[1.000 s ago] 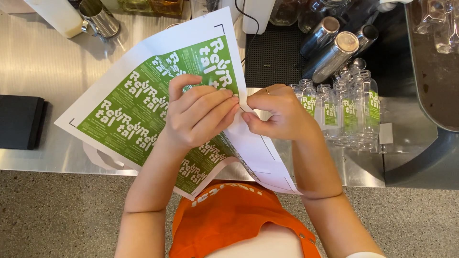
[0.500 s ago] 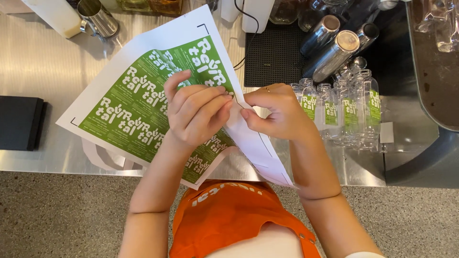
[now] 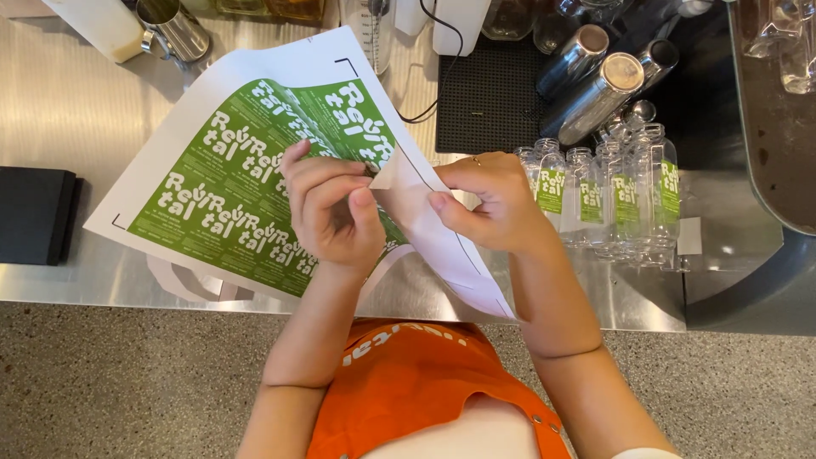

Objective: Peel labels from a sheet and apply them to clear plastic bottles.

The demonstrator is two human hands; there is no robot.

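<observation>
Since a second ago your two hands have drawn apart along the sticker sheet, and a white flap at the sheet's right side now stands lifted between them where it lay pinched flat under your fingers; the sheet itself has barely shifted. That reads as a peel under way: backing and printed layer look to be separating at that edge, though which layer you are lifting cannot be told.

Taking the sheet as the landmark: the steel worktop lies beneath it, and you hold the sheet tilted above the worktop, green printed labels facing up. Right of the sheet stands a cluster of small clear bottles with green labels already on them. Left of it lies a flat black pad.

Your left hand is curled nearly shut over the sheet's lower right part, thumb and fingertips pinching its edge. Your right hand, just right of the sheet, is closed with thumb against forefinger on the flap.
</observation>
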